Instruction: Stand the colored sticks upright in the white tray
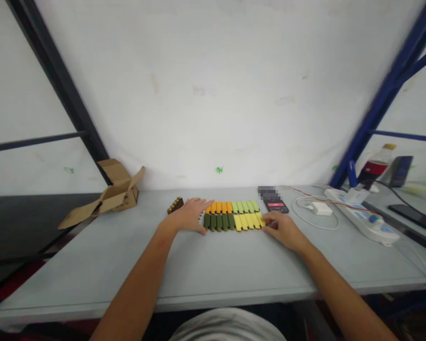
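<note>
Blocks (233, 214) lay in two packed rows between the hands on the grey table (213, 270): orange and light green in the far row, dark green and yellow in the near one. The left hand (189, 215) rested flat and unclenched against the dark green end, grasping nothing. The right hand (284, 229) pressed loosely curled fingertips to the yellow end, also grasping nothing. Just beyond the right hand lay a phone (276, 206); outside the left sat small brown pieces (175, 205) and a torn cardboard box (108, 196).
</note>
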Demonstrator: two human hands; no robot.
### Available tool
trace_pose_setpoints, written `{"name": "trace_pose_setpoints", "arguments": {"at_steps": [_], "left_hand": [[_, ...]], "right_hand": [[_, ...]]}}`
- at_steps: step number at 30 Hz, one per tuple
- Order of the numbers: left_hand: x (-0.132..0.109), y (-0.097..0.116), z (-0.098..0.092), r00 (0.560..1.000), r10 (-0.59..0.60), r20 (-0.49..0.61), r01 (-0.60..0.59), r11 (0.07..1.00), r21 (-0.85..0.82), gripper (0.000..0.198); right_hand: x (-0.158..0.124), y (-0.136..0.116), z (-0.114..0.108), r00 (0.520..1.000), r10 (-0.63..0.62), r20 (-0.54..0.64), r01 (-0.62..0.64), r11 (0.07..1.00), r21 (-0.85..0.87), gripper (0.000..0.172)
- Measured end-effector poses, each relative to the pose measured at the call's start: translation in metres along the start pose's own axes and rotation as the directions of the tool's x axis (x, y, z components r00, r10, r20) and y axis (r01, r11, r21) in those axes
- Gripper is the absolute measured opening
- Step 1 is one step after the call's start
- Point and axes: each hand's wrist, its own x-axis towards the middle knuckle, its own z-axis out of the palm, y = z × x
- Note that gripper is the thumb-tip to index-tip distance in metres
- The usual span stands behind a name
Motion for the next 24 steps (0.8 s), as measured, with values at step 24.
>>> {"name": "trace_pose_setpoints", "arguments": {"at_steps": [24], "left_hand": [[-0.012,-0.028,-0.014,0.71,-0.651,-0.268,0.672,0.74,-0.018,0.06]], "right_hand": [[0.0,-0.017,0.004,0.977,-0.083,-0.197,0.074,0.996,-0.052,0.016]]}}
